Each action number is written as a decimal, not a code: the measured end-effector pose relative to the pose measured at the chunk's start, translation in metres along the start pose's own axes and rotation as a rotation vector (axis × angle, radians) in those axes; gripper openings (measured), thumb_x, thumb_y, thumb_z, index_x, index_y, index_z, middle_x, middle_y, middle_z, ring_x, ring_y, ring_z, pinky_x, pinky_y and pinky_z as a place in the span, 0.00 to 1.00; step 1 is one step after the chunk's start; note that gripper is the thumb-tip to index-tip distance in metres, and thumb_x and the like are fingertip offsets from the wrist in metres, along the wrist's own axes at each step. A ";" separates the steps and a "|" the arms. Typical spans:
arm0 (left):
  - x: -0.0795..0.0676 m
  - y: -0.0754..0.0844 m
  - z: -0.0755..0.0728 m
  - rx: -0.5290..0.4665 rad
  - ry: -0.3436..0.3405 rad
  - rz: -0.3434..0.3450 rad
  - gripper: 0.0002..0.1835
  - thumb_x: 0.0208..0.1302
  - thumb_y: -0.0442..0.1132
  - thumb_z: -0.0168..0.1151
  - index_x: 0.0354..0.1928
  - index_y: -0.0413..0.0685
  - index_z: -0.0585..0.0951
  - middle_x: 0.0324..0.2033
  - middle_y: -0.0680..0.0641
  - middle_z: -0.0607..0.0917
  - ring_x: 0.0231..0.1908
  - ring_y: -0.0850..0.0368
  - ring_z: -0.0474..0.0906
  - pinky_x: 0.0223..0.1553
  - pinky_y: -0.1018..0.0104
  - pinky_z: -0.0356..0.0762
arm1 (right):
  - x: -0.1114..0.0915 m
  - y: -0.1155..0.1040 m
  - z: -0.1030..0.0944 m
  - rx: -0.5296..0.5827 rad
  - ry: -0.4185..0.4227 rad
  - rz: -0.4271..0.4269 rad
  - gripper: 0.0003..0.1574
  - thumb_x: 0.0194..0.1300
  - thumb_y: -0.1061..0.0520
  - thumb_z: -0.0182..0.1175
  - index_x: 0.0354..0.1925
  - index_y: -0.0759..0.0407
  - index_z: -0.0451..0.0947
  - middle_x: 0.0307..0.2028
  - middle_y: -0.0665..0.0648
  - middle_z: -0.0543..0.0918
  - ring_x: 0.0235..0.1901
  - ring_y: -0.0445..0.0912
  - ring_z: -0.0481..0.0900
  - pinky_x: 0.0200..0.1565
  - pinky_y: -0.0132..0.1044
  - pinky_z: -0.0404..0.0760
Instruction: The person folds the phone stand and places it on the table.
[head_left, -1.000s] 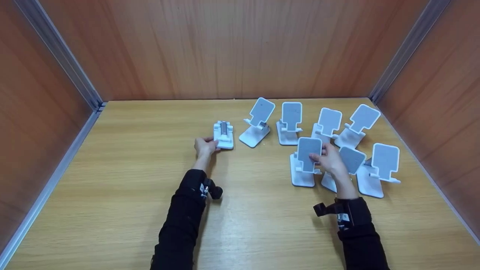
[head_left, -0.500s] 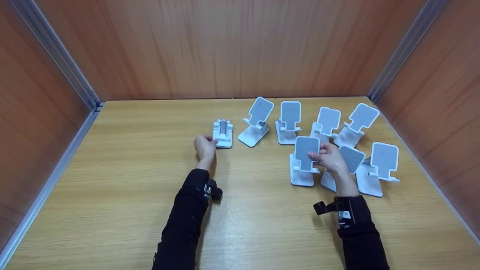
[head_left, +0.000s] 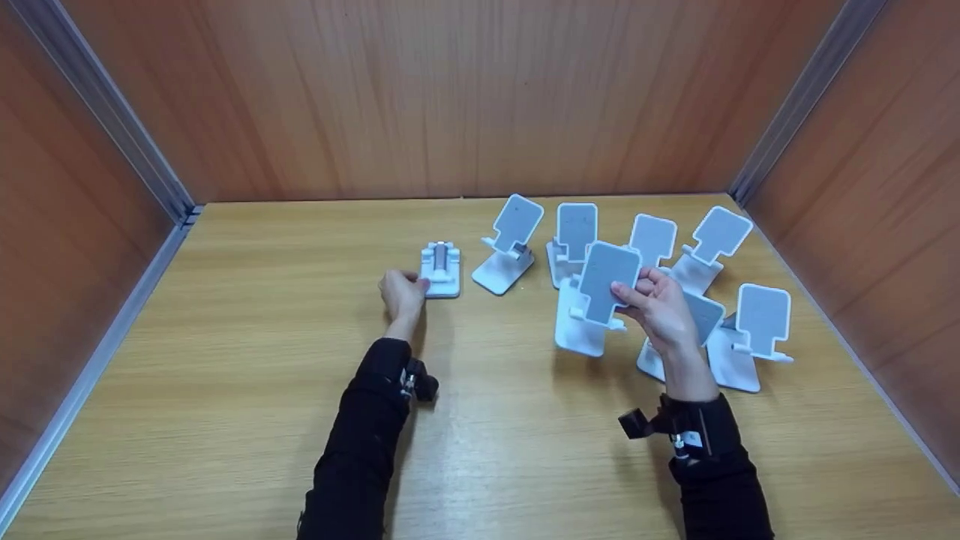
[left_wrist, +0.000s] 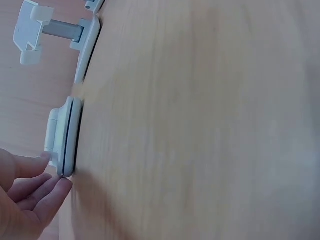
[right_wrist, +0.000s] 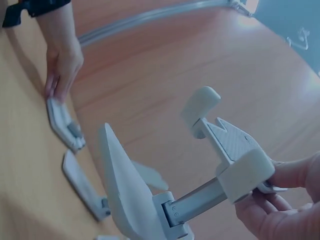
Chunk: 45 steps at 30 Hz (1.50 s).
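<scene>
My right hand [head_left: 664,311] pinches the edge of the grey-backed plate of an unfolded white phone stand [head_left: 609,274], thumb in front. That stand hangs tilted above the table; the right wrist view shows its base, metal arm and hooked plate [right_wrist: 232,142]. On the table to the left lies a folded phone stand [head_left: 442,279]. At its near left corner my left hand [head_left: 403,300] pinches it, the thumb on top and the fingers at the lower edge, as the left wrist view shows on the folded stand [left_wrist: 69,135].
Several more unfolded phone stands stand about: one [head_left: 517,225] right of the folded stand, one [head_left: 576,225] behind the held one, others [head_left: 720,232] at the back right and one [head_left: 763,319] at the right. Wooden walls [head_left: 465,97] enclose the table [head_left: 225,375] at the back and sides.
My right hand has lifted its phone stand off the table, moving it up and slightly left and tilting it. The left hand and the folded stand have stayed about where they were.
</scene>
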<state>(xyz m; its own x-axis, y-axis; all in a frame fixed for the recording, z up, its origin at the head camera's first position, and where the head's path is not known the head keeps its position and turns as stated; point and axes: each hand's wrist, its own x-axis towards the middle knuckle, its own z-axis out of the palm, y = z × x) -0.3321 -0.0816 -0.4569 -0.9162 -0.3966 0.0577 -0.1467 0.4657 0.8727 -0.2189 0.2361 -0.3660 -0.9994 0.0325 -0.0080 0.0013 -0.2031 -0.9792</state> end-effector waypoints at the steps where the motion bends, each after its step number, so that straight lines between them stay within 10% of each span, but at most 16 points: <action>1: -0.001 0.001 -0.001 0.002 0.004 0.006 0.11 0.53 0.31 0.61 0.37 0.32 0.81 0.36 0.38 0.82 0.40 0.47 0.77 0.43 0.61 0.74 | -0.002 -0.002 0.003 -0.002 -0.007 -0.003 0.14 0.57 0.69 0.56 0.41 0.66 0.63 0.30 0.50 0.83 0.35 0.42 0.80 0.35 0.33 0.81; 10: -0.033 0.033 0.000 -0.143 -0.107 0.083 0.18 0.59 0.37 0.57 0.50 0.36 0.76 0.38 0.42 0.80 0.36 0.53 0.76 0.35 0.65 0.76 | -0.012 -0.013 0.022 0.009 -0.078 -0.074 0.16 0.58 0.69 0.56 0.44 0.66 0.63 0.34 0.51 0.83 0.38 0.45 0.80 0.40 0.39 0.80; 25: -0.105 0.074 0.001 -0.558 -0.790 -0.081 0.22 0.63 0.39 0.53 0.56 0.34 0.69 0.45 0.35 0.77 0.37 0.48 0.79 0.34 0.61 0.80 | -0.002 -0.013 0.040 0.049 -0.073 -0.099 0.13 0.58 0.70 0.55 0.40 0.66 0.63 0.33 0.52 0.83 0.37 0.45 0.80 0.40 0.40 0.80; 34: -0.129 0.080 -0.005 -0.651 -0.901 -0.087 0.22 0.62 0.35 0.54 0.57 0.34 0.67 0.45 0.36 0.78 0.38 0.49 0.79 0.38 0.60 0.80 | -0.002 -0.013 0.046 0.050 -0.077 -0.128 0.13 0.58 0.70 0.54 0.41 0.67 0.64 0.33 0.53 0.83 0.36 0.46 0.81 0.40 0.40 0.80; 45: -0.133 0.077 -0.008 -0.716 -0.867 -0.135 0.22 0.58 0.25 0.54 0.56 0.31 0.67 0.46 0.34 0.77 0.42 0.44 0.77 0.39 0.59 0.79 | -0.005 -0.014 0.045 -0.057 -0.170 -0.132 0.18 0.58 0.67 0.56 0.47 0.69 0.64 0.36 0.55 0.83 0.38 0.48 0.80 0.41 0.40 0.79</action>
<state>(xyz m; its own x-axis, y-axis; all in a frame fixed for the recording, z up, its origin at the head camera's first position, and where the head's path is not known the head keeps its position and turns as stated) -0.2185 0.0004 -0.3933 -0.8992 0.4028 -0.1709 -0.2724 -0.2096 0.9391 -0.2156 0.1951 -0.3436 -0.9822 -0.1115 0.1511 -0.1334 -0.1523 -0.9793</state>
